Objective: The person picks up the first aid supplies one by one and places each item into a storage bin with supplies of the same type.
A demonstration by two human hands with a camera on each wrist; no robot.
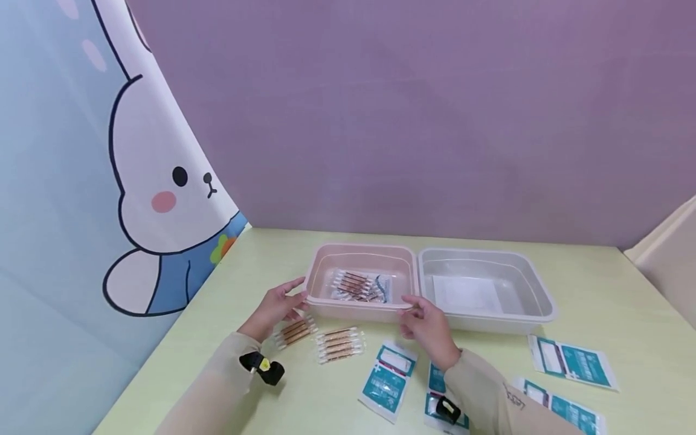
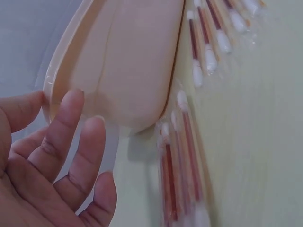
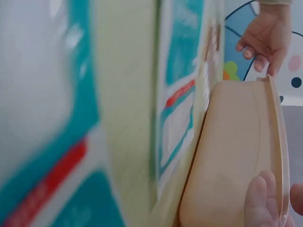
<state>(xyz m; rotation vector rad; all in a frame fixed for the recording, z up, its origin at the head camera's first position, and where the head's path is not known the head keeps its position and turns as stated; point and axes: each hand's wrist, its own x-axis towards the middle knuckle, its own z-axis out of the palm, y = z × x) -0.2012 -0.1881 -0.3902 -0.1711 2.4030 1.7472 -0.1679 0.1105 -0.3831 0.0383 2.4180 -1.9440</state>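
Observation:
A pink plastic basin (image 1: 356, 312) stands on the table with several clear packs of brown-stemmed cotton swabs (image 1: 356, 284) inside. At its front left corner, my left hand (image 1: 276, 308) holds the rim with thumb and forefinger, the other fingers loosely bent outside. My right hand (image 1: 429, 329) grips the front right corner. In the right wrist view, the right fingers (image 3: 258, 194) lie against the basin's outer wall, while the thumb is over the rim. Two more swab packs, one by the left hand (image 1: 296, 331) and another swab pack (image 1: 339, 344), lie in front of the basin.
A larger white basin (image 1: 489, 324) adjoins on the right, with a flat white rectangle on its floor. Teal-and-white packets lie in front: one packet (image 1: 387, 380) centrally, another packet (image 1: 435, 380) partly under the right forearm, two packets (image 1: 584, 364) farther right. A purple backdrop (image 1: 424, 121) rises behind.

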